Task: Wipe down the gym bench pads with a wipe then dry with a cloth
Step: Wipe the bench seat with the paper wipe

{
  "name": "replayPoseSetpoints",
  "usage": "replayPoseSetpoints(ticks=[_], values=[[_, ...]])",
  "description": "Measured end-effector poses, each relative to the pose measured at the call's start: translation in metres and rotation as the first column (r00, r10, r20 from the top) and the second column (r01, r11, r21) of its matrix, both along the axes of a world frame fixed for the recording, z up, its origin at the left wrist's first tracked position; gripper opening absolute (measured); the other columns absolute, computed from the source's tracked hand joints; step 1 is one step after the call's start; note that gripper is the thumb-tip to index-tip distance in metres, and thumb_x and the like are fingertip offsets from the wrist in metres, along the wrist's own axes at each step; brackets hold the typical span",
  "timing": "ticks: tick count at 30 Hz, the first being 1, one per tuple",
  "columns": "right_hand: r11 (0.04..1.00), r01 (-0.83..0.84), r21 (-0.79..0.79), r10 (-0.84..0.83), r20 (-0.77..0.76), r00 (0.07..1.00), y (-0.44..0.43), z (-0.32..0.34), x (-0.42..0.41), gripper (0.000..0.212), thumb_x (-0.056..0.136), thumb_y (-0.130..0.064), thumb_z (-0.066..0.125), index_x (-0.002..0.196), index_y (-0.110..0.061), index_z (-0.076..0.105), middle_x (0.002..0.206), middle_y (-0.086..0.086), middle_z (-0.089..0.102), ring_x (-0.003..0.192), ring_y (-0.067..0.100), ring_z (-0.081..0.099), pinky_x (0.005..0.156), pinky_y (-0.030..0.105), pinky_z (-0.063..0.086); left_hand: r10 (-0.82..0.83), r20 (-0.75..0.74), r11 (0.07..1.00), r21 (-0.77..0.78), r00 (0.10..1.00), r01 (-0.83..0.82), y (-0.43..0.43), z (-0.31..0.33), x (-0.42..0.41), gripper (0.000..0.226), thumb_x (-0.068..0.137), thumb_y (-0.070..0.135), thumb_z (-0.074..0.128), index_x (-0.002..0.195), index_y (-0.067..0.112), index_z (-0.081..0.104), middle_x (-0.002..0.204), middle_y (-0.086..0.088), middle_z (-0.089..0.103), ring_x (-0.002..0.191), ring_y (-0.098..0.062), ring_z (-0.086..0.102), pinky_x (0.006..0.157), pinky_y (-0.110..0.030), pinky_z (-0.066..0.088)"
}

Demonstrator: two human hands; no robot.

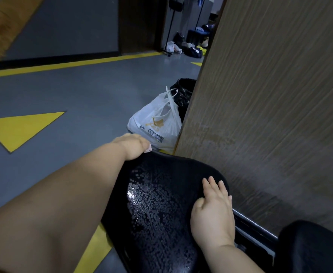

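A black bench pad point(157, 194) fills the lower middle of the head view, its top beaded with wet droplets. My left hand point(132, 146) reaches over the pad's far edge, fingers curled round a small pinkish-white wipe point(148, 150) that barely shows. My right hand point(214, 209) lies flat on the pad's right side, fingers straight and spread. A second black pad point(311, 247) sits at the lower right past a metal frame bar point(254, 229).
A wood-grain panel point(270, 95) stands close along the right. A white plastic bag point(157, 123) and a black bin bag point(183, 91) sit on the grey floor beyond the pad. Yellow floor markings point(21, 127) lie left. Bags and clutter point(191, 44) crowd the far doorway.
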State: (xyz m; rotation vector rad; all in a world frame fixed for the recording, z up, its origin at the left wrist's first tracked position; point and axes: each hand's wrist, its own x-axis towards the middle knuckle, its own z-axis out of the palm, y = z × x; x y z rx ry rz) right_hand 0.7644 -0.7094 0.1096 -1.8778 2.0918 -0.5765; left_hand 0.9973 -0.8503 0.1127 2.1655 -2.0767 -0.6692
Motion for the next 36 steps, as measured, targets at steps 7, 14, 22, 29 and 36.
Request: replayPoseSetpoints(ticks=[7,14,22,29,36], values=[[1.0,0.004,-0.01,-0.004,-0.023,1.0,-0.001,-0.001,0.002,0.056,0.095,-0.014,0.031,0.149,-0.022,0.028,0.158,-0.011,0.016,0.147,0.009,0.001,0.119,0.03,-0.005,0.09,-0.093,0.996,-0.008,0.992,-0.091,0.014,-0.006,0.027,0.036,0.104,0.041,0.027,0.127,0.033,0.054,0.147,-0.001,0.042,0.133,-0.023,0.039,0.106,-0.034,0.028],[0.999,0.003,-0.032,-0.005,-0.077,0.997,-0.003,-0.004,0.003,0.056,0.093,-0.015,0.031,0.149,-0.02,0.031,0.158,-0.008,0.02,0.147,0.013,0.006,0.12,0.034,0.0,0.201,-0.143,0.978,-0.023,0.969,-0.207,0.026,-0.025,0.048,0.05,0.103,0.051,0.023,0.15,0.036,0.03,0.157,0.0,0.029,0.144,-0.022,0.026,0.117,-0.039,0.019],[0.999,-0.005,-0.037,0.0,-0.13,0.992,-0.002,-0.003,0.004,0.054,0.094,-0.017,0.029,0.148,-0.018,0.032,0.158,-0.004,0.023,0.147,0.016,0.008,0.12,0.036,0.002,0.29,-0.269,0.949,-0.043,0.918,-0.313,0.054,-0.031,0.055,0.05,0.104,0.043,0.025,0.152,0.029,0.028,0.159,-0.006,0.025,0.144,-0.028,0.026,0.116,-0.04,0.019],[0.999,-0.009,-0.035,0.003,-0.16,0.987,-0.003,-0.003,0.005,0.053,0.095,-0.017,0.029,0.148,-0.016,0.033,0.157,-0.001,0.024,0.147,0.019,0.01,0.12,0.036,0.002,0.35,-0.424,0.91,-0.058,0.835,-0.411,0.086,-0.039,0.055,0.049,0.101,0.041,0.028,0.146,0.023,0.037,0.153,-0.011,0.033,0.138,-0.035,0.033,0.114,-0.047,0.025],[1.0,-0.009,-0.03,0.004,-0.174,0.985,-0.003,-0.003,0.004,0.053,0.094,-0.017,0.031,0.147,-0.015,0.034,0.157,0.0,0.025,0.146,0.02,0.012,0.12,0.037,0.003,0.414,-0.619,0.744,-0.192,0.667,-0.64,0.138,-0.057,0.008,0.054,0.104,0.031,0.035,0.155,0.027,0.017,0.163,0.003,0.006,0.149,-0.021,0.004,0.118,-0.032,0.002]])
